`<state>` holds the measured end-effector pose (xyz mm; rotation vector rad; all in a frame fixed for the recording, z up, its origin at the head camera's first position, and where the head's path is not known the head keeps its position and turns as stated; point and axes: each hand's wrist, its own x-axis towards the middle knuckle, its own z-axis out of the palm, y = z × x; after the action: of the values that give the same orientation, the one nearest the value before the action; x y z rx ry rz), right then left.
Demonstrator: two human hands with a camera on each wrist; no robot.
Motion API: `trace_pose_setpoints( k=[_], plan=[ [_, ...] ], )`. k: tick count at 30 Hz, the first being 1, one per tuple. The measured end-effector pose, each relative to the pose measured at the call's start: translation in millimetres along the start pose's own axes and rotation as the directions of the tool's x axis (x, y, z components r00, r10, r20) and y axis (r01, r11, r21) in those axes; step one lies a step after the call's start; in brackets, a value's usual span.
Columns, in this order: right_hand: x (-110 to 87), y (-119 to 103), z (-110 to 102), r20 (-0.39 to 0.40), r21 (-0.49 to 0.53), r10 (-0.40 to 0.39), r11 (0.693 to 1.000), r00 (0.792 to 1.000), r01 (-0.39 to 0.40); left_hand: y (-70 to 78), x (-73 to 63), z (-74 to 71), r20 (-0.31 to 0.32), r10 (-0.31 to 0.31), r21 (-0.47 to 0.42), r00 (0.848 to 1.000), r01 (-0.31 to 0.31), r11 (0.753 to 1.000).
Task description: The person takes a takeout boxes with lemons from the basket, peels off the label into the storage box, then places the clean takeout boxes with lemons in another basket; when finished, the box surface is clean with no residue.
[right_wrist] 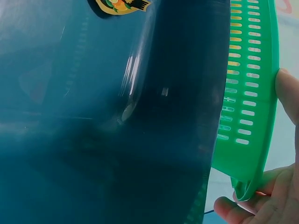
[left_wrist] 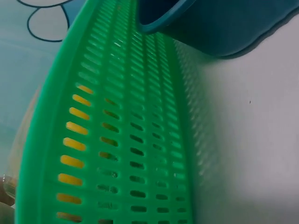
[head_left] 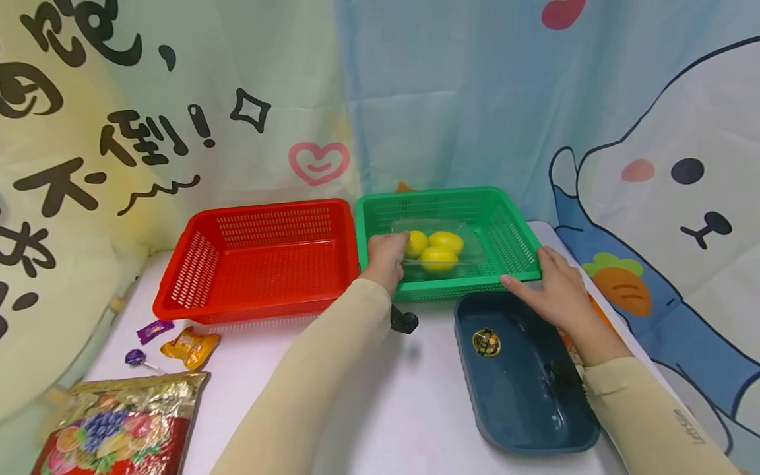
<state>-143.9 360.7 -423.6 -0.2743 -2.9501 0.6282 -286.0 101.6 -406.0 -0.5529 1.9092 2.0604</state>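
Note:
In the head view my left hand (head_left: 386,260) reaches over the front left of the green basket (head_left: 445,287) and holds the left end of a clear plastic box (head_left: 473,249). Three yellow lemons (head_left: 439,259) sit in that box, inside the basket. The left wrist view mostly shows the basket's slotted wall (left_wrist: 126,140), with yellow behind the slots. At the basket's front right corner my right hand (head_left: 558,290) grips the rim. Its thumb (right_wrist: 287,91) lies along the rim in the right wrist view, with other fingers curled under the corner.
A red basket (head_left: 255,313) stands left of the green one. The dark blue basin (head_left: 516,396) lies in front, under my right forearm. At the left are a lollipop (head_left: 136,357), a purple candy (head_left: 156,331), an orange packet (head_left: 190,347) and a fruit-print bag (head_left: 119,429). A printed curtain (head_left: 415,99) hangs behind.

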Motion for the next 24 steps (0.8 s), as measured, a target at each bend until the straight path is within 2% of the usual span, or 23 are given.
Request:
trace_pose_setpoints(
  k=[9,14,20,24],
  plan=[
    [1.8,-0.4,0.6,-0.005,0.01,-0.001,1.0,1.0,0.001,-2.5,3.1,1.7,-0.032,0.025,0.02,0.999,-0.024,1.0],
    [1.8,0.2,1.6,-0.016,0.006,0.0,1.0,1.0,0.0,-2.1,4.2,0.2,0.0,-0.026,0.017,1.0,0.026,1.0],
    [0.9,0.0,2.1,-0.031,0.019,-0.015,1.0,0.999,0.015,-1.8,6.0,0.2,0.006,-0.089,0.069,0.996,0.089,0.994],
    [-1.1,-1.5,1.5,-0.029,0.029,-0.011,0.999,1.0,0.012,-3.1,7.1,0.6,0.02,-0.098,0.069,0.995,0.096,0.993]
  ],
)
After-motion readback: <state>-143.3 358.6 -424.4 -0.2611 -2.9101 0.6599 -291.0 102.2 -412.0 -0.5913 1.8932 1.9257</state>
